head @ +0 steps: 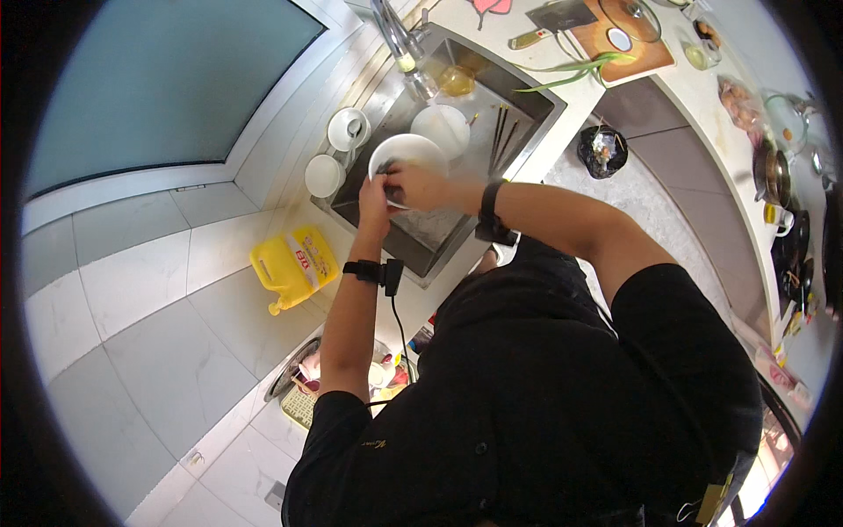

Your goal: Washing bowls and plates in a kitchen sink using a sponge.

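Note:
Over the stainless steel sink (431,253), my left hand (374,203) grips the near-left rim of a white bowl (411,148), which is tilted. My right hand (425,188), blurred by motion, reaches into that bowl. Its fingers press a dark grey scrubber (393,172) against the inside wall; the scrubber is partly hidden by them. Behind this bowl another white bowl (444,125) sits in the sink under the chrome faucet (398,39). Several dark chopsticks (500,141) lie to the right on the sink floor. A yellowish translucent object (456,80) is in the far corner.
Left of the sink stand a white bowl with a spoon (348,128) and a white cup (324,176). A yellow jug (296,267) is nearer me. On the right counter are a cleaver (560,16), green leaves (573,69) and a wooden board (649,59). A black-lined bin (599,165) stands below.

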### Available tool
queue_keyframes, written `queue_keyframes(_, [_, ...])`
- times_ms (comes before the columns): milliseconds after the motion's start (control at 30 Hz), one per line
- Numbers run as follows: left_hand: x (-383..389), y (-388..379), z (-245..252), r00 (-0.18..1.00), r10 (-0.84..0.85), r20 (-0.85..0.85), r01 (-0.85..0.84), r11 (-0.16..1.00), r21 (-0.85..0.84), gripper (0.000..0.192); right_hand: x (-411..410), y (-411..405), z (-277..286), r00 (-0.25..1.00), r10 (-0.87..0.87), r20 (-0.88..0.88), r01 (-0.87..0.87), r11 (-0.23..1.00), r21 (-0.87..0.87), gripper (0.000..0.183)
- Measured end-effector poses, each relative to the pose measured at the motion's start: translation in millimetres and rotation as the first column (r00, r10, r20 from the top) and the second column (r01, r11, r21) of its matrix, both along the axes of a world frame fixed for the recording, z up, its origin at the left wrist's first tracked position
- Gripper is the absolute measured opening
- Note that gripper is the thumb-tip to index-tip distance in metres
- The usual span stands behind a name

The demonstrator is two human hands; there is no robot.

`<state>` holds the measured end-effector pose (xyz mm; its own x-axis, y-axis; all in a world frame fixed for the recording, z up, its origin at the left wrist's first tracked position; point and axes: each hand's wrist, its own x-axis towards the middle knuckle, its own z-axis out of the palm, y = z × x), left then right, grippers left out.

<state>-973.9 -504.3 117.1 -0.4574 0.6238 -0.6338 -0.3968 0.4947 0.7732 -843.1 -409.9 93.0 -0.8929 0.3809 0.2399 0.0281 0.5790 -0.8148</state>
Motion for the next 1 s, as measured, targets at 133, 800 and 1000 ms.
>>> queue_keyframes(133, [8.9,-4.2,-1.2,0.999,-0.011,0.032,0.009,0.997,0.071,0.057,43.7,33.3,11.8,0.835,0.304,0.46,-0.395,0.911,0.115,0.025])
queue_keyframes(800, [62.4,46.8,-78.9,0.924,-0.071,0.375,0.05,0.997,0.065,0.065,83.5,62.2,-42.5,0.8,-0.021,0.6,-0.207,0.929,0.308,0.04])
queue_keyframes(1000, [59.7,31.1,-100.4,0.936,-0.012,0.353,-0.03,0.993,0.114,0.066,92.5,59.5,-81.1,0.863,0.18,0.471,-0.296,0.937,0.185,0.043])
